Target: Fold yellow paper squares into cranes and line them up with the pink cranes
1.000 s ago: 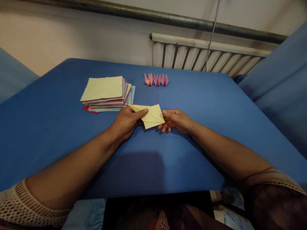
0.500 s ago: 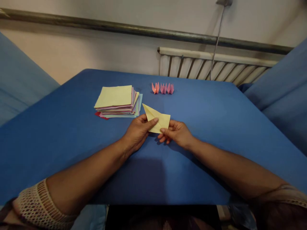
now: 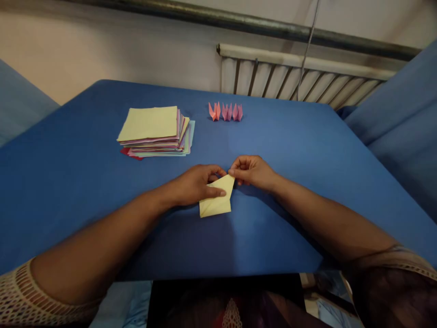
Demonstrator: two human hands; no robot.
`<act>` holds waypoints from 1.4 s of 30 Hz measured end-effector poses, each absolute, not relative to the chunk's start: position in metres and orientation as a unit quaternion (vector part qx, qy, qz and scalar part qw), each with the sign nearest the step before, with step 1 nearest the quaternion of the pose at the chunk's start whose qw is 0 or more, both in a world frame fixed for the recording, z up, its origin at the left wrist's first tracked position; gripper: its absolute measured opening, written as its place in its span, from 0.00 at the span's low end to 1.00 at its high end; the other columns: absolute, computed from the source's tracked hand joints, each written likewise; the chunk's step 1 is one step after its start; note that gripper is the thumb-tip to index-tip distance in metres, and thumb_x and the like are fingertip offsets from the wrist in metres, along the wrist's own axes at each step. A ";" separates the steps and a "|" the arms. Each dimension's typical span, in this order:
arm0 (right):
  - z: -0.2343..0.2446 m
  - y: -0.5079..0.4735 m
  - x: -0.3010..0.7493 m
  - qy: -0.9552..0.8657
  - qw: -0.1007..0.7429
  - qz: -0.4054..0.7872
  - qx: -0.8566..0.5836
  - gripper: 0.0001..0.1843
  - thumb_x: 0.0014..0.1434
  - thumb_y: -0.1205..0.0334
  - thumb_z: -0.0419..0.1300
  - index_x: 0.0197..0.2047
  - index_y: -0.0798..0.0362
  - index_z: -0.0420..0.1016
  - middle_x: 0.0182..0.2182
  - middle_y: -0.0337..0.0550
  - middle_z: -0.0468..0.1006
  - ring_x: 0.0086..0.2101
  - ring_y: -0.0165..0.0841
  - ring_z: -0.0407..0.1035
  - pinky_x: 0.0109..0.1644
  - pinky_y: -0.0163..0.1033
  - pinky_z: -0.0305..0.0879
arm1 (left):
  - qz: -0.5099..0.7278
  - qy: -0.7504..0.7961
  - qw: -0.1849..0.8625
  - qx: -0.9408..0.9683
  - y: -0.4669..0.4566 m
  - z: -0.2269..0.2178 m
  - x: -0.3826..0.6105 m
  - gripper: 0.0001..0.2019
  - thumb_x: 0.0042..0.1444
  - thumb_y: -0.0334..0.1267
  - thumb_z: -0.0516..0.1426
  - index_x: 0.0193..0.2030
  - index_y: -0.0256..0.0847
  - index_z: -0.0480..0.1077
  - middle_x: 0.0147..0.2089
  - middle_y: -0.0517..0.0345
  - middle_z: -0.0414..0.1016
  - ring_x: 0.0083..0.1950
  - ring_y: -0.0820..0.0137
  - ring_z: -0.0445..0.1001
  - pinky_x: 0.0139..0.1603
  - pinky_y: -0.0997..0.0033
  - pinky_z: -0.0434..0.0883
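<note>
A folded piece of yellow paper (image 3: 215,206) is between my hands, low over the near middle of the blue table. My left hand (image 3: 200,184) grips it from the left, thumb lying across its face and fingers behind its upper edge. The pointed upper right corner is pinched between the thumb and fingers of my right hand (image 3: 251,173). Part of the paper is hidden under my left thumb. Whether its lower edge touches the table I cannot tell.
A stack of coloured paper sheets (image 3: 150,124), yellow on top, lies at the left on the blue table (image 3: 290,141). Toward the back stand three small folded paper figures (image 3: 227,112), one orange-pink and two purplish. A radiator (image 3: 266,75) and a pipe run along the wall.
The yellow paper has been turned, so its point now faces upper right instead of upper left. My right hand has shifted from its lower edge to that point. The camera view has tilted down slightly.
</note>
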State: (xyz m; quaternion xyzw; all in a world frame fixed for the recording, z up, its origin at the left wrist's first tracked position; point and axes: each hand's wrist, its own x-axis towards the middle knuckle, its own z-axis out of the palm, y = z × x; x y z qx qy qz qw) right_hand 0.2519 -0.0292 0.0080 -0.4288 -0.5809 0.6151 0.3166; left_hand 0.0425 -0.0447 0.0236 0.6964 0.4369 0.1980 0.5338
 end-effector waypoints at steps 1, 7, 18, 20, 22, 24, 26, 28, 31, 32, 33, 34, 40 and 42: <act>0.007 -0.028 0.254 -0.583 0.297 0.614 -0.441 0.16 0.47 0.54 0.71 0.26 0.54 0.71 0.18 0.34 0.72 0.17 0.24 0.63 0.19 0.30 0.56 | 0.206 0.444 0.488 0.723 -0.044 0.022 0.042 0.18 0.42 0.40 0.68 0.43 0.45 0.77 0.32 0.60 0.79 0.31 0.67 0.76 0.29 0.73 0.68; -0.001 -0.022 0.263 -0.611 0.212 0.576 -0.500 0.10 0.51 0.65 0.67 0.24 0.53 0.69 0.18 0.36 0.73 0.17 0.25 0.65 0.18 0.29 0.55 | 0.157 0.405 0.248 0.866 -0.038 0.017 0.042 0.24 0.51 0.41 0.63 0.56 0.44 0.71 0.50 0.51 0.77 0.51 0.58 0.72 0.52 0.61 0.66; -0.008 -0.042 0.300 -0.793 0.221 0.246 -0.512 0.03 0.59 0.63 0.59 0.33 0.50 0.73 0.24 0.36 0.74 0.25 0.29 0.65 0.31 0.36 0.60 | 0.078 0.385 0.195 0.899 -0.056 0.013 0.060 0.12 0.61 0.36 0.51 0.49 0.42 0.71 0.45 0.52 0.75 0.46 0.62 0.73 0.45 0.65 0.67; -0.007 -0.053 0.306 -0.822 0.257 0.205 -0.466 0.06 0.62 0.65 0.56 0.40 0.51 0.74 0.32 0.41 0.76 0.32 0.31 0.69 0.37 0.38 0.64 | 0.086 0.403 0.194 0.891 -0.056 0.009 0.060 0.11 0.62 0.42 0.54 0.48 0.42 0.70 0.45 0.53 0.75 0.45 0.62 0.73 0.43 0.65 0.66; -0.004 -0.062 0.308 -0.860 0.252 0.211 -0.391 0.12 0.64 0.65 0.53 0.49 0.51 0.73 0.40 0.46 0.77 0.38 0.34 0.71 0.43 0.41 0.67 | 0.096 0.411 0.189 0.887 -0.057 0.007 0.059 0.13 0.62 0.46 0.55 0.49 0.42 0.69 0.45 0.53 0.74 0.44 0.62 0.73 0.43 0.65 0.66; 0.001 -0.068 0.308 -0.886 0.222 0.213 -0.347 0.16 0.65 0.66 0.52 0.54 0.51 0.72 0.45 0.48 0.76 0.42 0.36 0.70 0.47 0.44 0.68 | 0.102 0.416 0.187 0.884 -0.058 0.007 0.059 0.14 0.61 0.47 0.56 0.49 0.42 0.69 0.45 0.53 0.73 0.44 0.63 0.73 0.43 0.65 0.66; 0.007 -0.072 0.305 -0.903 0.180 0.206 -0.331 0.18 0.65 0.67 0.51 0.55 0.51 0.72 0.47 0.49 0.76 0.43 0.38 0.69 0.47 0.45 0.68 | 0.107 0.423 0.191 0.879 -0.058 0.009 0.059 0.13 0.60 0.46 0.58 0.48 0.42 0.69 0.44 0.54 0.72 0.43 0.64 0.72 0.42 0.66 0.66; 0.012 -0.074 0.303 -0.912 0.143 0.191 -0.333 0.19 0.64 0.68 0.52 0.56 0.51 0.72 0.48 0.50 0.75 0.43 0.39 0.68 0.47 0.46 0.68 | 0.109 0.433 0.206 0.871 -0.058 0.011 0.060 0.12 0.58 0.45 0.59 0.45 0.42 0.70 0.43 0.55 0.72 0.41 0.66 0.72 0.39 0.67 0.65; 0.014 -0.075 0.301 -0.916 0.108 0.169 -0.346 0.20 0.64 0.68 0.52 0.58 0.50 0.72 0.49 0.50 0.75 0.43 0.39 0.68 0.48 0.47 0.69 | 0.117 0.449 0.234 0.854 -0.057 0.012 0.061 0.10 0.57 0.45 0.59 0.41 0.43 0.70 0.39 0.58 0.70 0.37 0.68 0.70 0.37 0.68 0.64; 0.013 -0.075 0.301 -0.916 0.105 0.167 -0.349 0.20 0.64 0.68 0.52 0.58 0.50 0.72 0.49 0.50 0.75 0.43 0.39 0.68 0.48 0.47 0.69 | 0.121 0.453 0.243 0.849 -0.057 0.011 0.062 0.09 0.57 0.45 0.59 0.39 0.43 0.70 0.39 0.59 0.70 0.36 0.69 0.69 0.36 0.69 0.64; 0.012 -0.075 0.301 -0.915 0.103 0.168 -0.351 0.20 0.64 0.68 0.52 0.58 0.50 0.72 0.49 0.50 0.75 0.44 0.40 0.68 0.48 0.47 0.69 | 0.126 0.457 0.251 0.844 -0.057 0.011 0.062 0.09 0.57 0.45 0.59 0.38 0.43 0.70 0.39 0.59 0.69 0.35 0.70 0.69 0.36 0.69 0.64; 0.011 -0.075 0.302 -0.915 0.104 0.172 -0.351 0.21 0.64 0.68 0.52 0.58 0.50 0.72 0.49 0.50 0.75 0.45 0.40 0.69 0.49 0.47 0.69 | 0.132 0.461 0.259 0.839 -0.057 0.010 0.061 0.09 0.58 0.45 0.59 0.36 0.43 0.70 0.39 0.59 0.69 0.34 0.71 0.68 0.36 0.69 0.63; 0.008 -0.075 0.306 -0.916 0.143 0.150 -0.343 0.21 0.63 0.70 0.51 0.59 0.54 0.71 0.51 0.51 0.75 0.46 0.40 0.70 0.49 0.46 0.70 | 0.144 0.460 0.275 0.832 -0.058 0.009 0.062 0.10 0.60 0.45 0.55 0.33 0.41 0.69 0.42 0.59 0.69 0.36 0.72 0.69 0.40 0.68 0.65; 0.009 -0.075 0.306 -0.920 0.138 0.139 -0.340 0.21 0.64 0.69 0.51 0.59 0.54 0.70 0.53 0.51 0.74 0.47 0.39 0.70 0.50 0.46 0.69 | 0.136 0.462 0.264 0.836 -0.058 0.011 0.063 0.10 0.61 0.44 0.55 0.33 0.41 0.69 0.41 0.59 0.69 0.36 0.71 0.69 0.39 0.68 0.65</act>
